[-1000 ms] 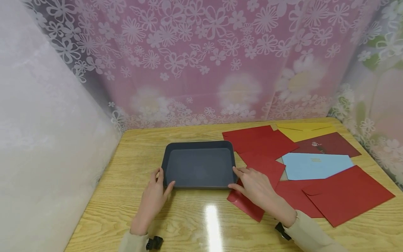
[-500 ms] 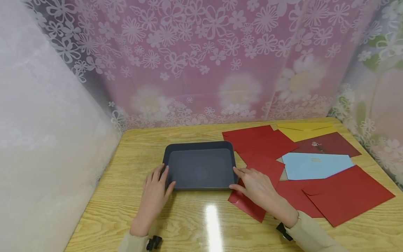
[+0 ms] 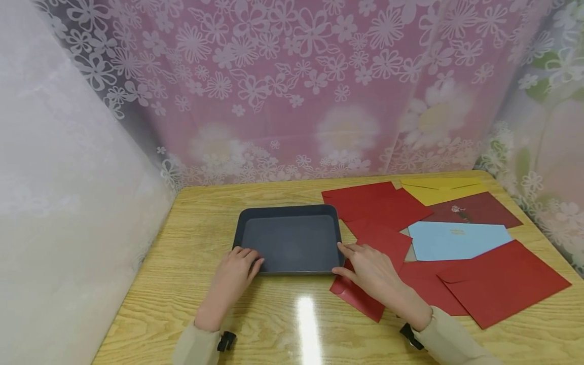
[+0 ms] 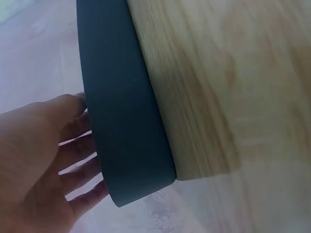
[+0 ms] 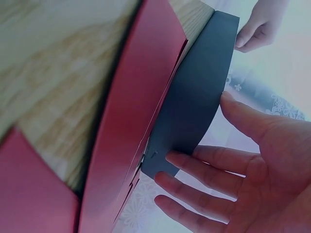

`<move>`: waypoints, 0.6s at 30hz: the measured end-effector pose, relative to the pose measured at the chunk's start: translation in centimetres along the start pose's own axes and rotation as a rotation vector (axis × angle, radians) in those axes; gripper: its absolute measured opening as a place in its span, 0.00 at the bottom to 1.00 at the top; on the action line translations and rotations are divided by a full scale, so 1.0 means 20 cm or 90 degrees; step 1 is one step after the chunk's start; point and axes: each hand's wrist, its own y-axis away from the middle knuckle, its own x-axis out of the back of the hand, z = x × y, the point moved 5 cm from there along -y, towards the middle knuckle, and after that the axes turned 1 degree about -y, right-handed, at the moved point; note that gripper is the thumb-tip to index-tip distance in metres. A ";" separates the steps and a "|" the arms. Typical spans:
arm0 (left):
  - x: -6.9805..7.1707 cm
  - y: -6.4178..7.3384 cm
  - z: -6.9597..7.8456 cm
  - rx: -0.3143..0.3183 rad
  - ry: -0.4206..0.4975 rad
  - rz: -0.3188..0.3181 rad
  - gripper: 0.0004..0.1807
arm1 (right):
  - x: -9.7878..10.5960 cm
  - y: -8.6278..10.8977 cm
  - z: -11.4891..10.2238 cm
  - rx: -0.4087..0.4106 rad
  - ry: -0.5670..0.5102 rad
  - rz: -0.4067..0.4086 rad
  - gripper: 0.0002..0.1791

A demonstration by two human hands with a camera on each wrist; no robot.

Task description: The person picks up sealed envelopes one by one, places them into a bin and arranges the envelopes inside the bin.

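On a wood-grain table (image 3: 205, 218), left hand (image 3: 231, 274) loosely bent, right hand (image 3: 369, 268) spread, both touching the dark tray (image 3: 290, 242).

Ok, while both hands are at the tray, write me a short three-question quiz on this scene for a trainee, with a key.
1. True or false: the tray has an envelope lying in it.

2. Multiple choice: seen from the person's side, which part of the tray is the right hand at?
A. The far left corner
B. The near right corner
C. The middle

3. Count: how many blue envelopes show?

Key:
1. False.
2. B.
3. One.
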 end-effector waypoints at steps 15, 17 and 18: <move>-0.05 0.02 -0.03 -0.024 -0.076 -0.053 0.12 | 0.00 0.00 0.00 -0.003 0.003 -0.005 0.36; -0.05 0.02 -0.04 -0.014 -0.071 -0.065 0.13 | 0.00 0.00 0.00 -0.003 0.003 -0.007 0.36; -0.06 0.02 -0.05 -0.010 -0.068 -0.071 0.14 | 0.00 0.00 0.00 -0.001 0.002 -0.007 0.36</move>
